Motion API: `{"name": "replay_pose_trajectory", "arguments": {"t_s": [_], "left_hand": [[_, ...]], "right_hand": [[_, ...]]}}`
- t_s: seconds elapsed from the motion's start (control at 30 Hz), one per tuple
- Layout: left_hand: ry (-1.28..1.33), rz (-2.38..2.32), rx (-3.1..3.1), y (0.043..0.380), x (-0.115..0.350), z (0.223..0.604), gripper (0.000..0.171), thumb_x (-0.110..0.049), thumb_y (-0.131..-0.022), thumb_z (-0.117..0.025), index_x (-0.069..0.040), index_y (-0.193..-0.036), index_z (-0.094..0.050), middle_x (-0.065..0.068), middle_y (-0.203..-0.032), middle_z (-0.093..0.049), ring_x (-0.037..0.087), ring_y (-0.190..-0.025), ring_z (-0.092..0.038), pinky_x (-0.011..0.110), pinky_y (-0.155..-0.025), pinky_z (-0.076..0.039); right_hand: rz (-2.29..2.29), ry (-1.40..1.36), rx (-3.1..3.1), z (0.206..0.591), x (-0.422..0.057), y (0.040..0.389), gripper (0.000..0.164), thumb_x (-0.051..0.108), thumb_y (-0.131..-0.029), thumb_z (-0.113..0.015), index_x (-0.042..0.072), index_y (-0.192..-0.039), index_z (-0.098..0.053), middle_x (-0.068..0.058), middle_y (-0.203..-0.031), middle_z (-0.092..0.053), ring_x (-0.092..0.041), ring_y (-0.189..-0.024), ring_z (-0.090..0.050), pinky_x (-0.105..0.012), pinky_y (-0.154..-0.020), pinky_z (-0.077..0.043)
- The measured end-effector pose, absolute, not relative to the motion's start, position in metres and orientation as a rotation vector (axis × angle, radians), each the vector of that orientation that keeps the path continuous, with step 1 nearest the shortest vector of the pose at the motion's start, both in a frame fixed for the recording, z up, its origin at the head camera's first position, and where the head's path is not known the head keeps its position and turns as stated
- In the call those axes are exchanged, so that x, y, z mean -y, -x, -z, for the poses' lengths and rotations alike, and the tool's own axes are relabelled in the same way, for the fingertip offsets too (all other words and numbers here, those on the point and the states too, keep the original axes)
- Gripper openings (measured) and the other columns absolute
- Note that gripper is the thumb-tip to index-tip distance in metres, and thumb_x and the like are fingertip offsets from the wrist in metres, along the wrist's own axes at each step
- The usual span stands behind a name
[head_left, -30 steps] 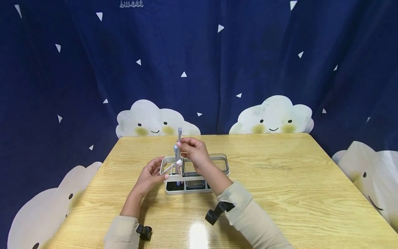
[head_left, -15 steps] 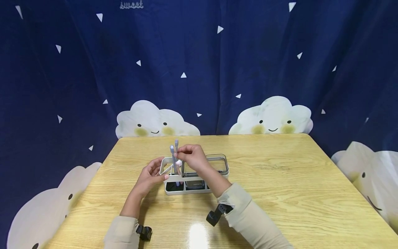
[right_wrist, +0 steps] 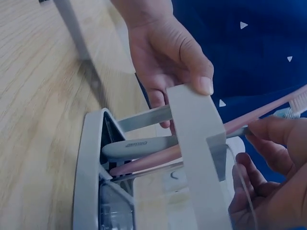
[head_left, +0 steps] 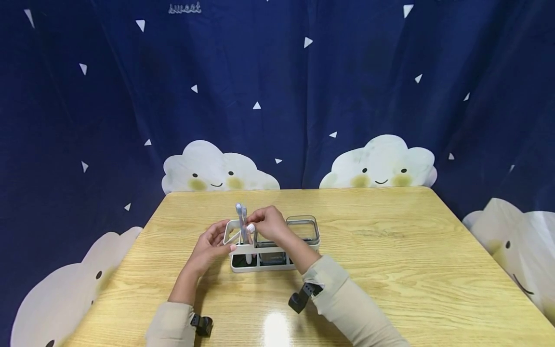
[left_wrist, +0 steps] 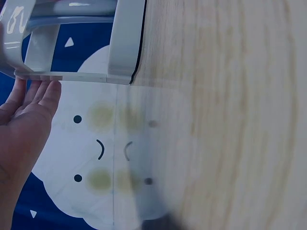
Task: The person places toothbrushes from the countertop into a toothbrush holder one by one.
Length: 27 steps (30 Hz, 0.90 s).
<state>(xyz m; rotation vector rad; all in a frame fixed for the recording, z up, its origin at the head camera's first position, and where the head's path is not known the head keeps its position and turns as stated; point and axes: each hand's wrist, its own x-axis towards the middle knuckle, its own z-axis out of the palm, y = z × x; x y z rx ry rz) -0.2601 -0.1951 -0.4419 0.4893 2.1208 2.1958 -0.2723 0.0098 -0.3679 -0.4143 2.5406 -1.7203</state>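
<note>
My left hand (head_left: 212,246) holds the left end of a white toothbrush rack (head_left: 273,250), its thumb on the top frame in the right wrist view. With thumb and forefinger, my right hand (head_left: 270,224) pinches a grey toothbrush (right_wrist: 139,147) near its neck. The handle's end reaches down to the base of the rack's left compartment. Beside it leans a pink toothbrush (right_wrist: 158,160) in the same compartment. Several brush heads stick up there in the head view, one of them white (head_left: 250,228). Part of the rack is hidden behind my right hand.
A clear cup (head_left: 272,258) stands in the rack's middle section, and another clear rim (head_left: 303,220) shows at its right. The rack rests on a wooden table (head_left: 390,270). A dark blue curtain (head_left: 277,72) with cloud faces hangs behind.
My right hand has moved down with the grey toothbrush, which has sunk into the rack's left compartment, its head now level with the neighbouring one. My left hand has stayed on the rack.
</note>
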Motion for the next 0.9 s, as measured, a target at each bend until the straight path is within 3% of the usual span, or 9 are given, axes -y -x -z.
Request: {"name": "replay_pose_trajectory", "arguments": {"t_s": [0.53, 0.67, 0.9], "left_hand": [[-0.487, -2.181, -2.143, 0.258, 0.197, 0.44, 0.069, 0.006, -0.074, -0.07, 0.004, -0.135, -0.037, 0.026, -0.13, -0.043, 0.039, -0.123, -0.038, 0.023, -0.096, -0.036], [-0.521, -2.128, -2.179, 0.258, 0.197, 0.437, 0.069, 0.007, -0.075, -0.07, 0.006, -0.135, -0.036, 0.027, -0.131, -0.043, 0.039, -0.123, -0.039, 0.032, -0.098, -0.035], [-0.492, -2.037, -2.314, 0.248, 0.198, 0.431, 0.076, 0.002, -0.076, -0.071, 0.001, -0.141, -0.03, 0.024, -0.138, -0.037, 0.038, -0.128, -0.032, 0.05, -0.101, -0.028]], "right_hand": [[1.779, 0.491, -2.426, 0.377, -0.019, 0.275, 0.008, 0.001, -0.08, -0.069, 0.001, -0.088, -0.071, -0.002, -0.079, -0.065, -0.014, -0.072, -0.054, -0.026, -0.063, -0.047], [1.803, 0.582, -2.434, 0.37, -0.031, 0.266, 0.012, 0.002, -0.08, -0.069, 0.0, -0.091, -0.07, -0.003, -0.081, -0.065, -0.015, -0.071, -0.056, -0.03, -0.064, -0.048], [1.843, 0.63, -2.522, 0.362, -0.069, 0.246, 0.016, 0.009, -0.082, -0.07, 0.001, -0.095, -0.07, -0.005, -0.085, -0.064, -0.017, -0.069, -0.055, -0.027, -0.058, -0.045]]}}
